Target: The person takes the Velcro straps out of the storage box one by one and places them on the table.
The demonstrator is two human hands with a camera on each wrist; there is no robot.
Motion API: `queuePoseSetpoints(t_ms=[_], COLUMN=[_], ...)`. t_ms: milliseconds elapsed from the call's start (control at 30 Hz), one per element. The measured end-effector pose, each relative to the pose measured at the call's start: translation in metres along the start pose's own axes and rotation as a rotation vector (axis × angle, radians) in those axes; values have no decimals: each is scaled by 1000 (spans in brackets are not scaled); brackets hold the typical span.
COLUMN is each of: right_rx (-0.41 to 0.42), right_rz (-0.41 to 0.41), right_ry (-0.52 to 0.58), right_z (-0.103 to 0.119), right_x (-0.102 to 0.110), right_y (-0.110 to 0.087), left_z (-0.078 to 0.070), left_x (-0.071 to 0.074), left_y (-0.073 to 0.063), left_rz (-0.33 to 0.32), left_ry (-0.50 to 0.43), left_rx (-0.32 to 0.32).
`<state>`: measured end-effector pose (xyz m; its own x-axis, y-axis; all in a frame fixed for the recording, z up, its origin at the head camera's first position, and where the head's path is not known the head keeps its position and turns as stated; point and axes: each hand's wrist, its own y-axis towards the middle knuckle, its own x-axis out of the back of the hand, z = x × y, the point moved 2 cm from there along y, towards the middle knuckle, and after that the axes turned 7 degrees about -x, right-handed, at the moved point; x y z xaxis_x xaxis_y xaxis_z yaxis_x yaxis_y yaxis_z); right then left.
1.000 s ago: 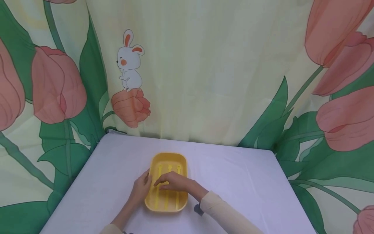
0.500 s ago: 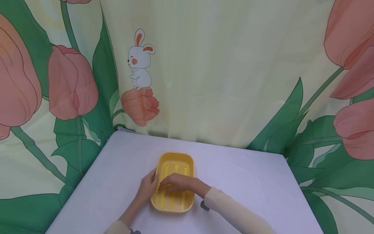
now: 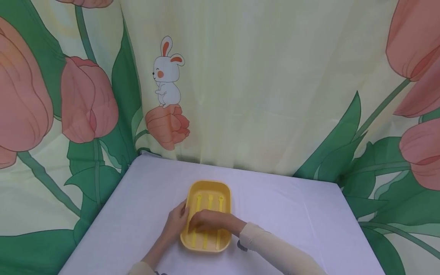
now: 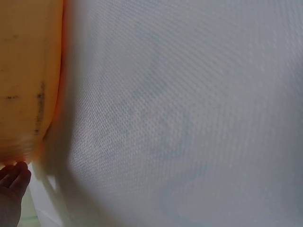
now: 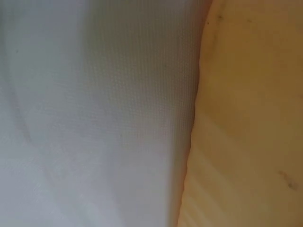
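Note:
A yellow-orange tray (image 3: 208, 186) with rounded corners lies on the table in the head view. Inside it, side by side lengthwise, are a left strip (image 3: 199, 204), a middle strip (image 3: 210, 202) and a right strip (image 3: 221, 204), all slim, bright yellow and wider at the far end. My left hand (image 3: 177, 219) holds the tray's left side. In the left wrist view its fingers (image 4: 16, 179) touch the tray's outer wall (image 4: 28, 85). My right hand (image 3: 210, 220) reaches over the tray, fingers bent down by the left strip; its fingertips are hidden. The right wrist view shows only tray wall (image 5: 251, 113) and cloth.
A white cloth (image 3: 275, 210) covers the table around the tray. Behind the table hangs a curtain (image 3: 247, 95) printed with tulips and a rabbit. A dark wrist device (image 3: 242, 245) sits under the right sleeve (image 3: 271, 244).
My right hand has lowered into the tray and its fingers have bent further down by the left strip. The left hand stays on the tray's side. The head view has shifted.

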<state>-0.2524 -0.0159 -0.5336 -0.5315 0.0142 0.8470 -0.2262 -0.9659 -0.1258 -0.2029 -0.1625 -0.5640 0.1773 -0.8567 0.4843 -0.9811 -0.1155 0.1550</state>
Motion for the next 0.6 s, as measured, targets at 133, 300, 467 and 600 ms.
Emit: queuePoseSetpoints(t_ms=[133, 300, 467, 600], right_rx=[30, 50, 43, 41], right_rz=[23, 43, 56, 76], right_ry=[-14, -73, -82, -122], right_z=[-4, -8, -11, -14], right_x=[-3, -5, -7, -7], right_y=[3, 8, 12, 15], left_z=[2, 5, 3, 1], left_x=[0, -1, 0, 0], left_y=[2, 3, 2, 1], left_rz=[0, 3, -3, -3], left_ry=[7, 12, -2, -5], left_rx=[-7, -3, 7, 14])
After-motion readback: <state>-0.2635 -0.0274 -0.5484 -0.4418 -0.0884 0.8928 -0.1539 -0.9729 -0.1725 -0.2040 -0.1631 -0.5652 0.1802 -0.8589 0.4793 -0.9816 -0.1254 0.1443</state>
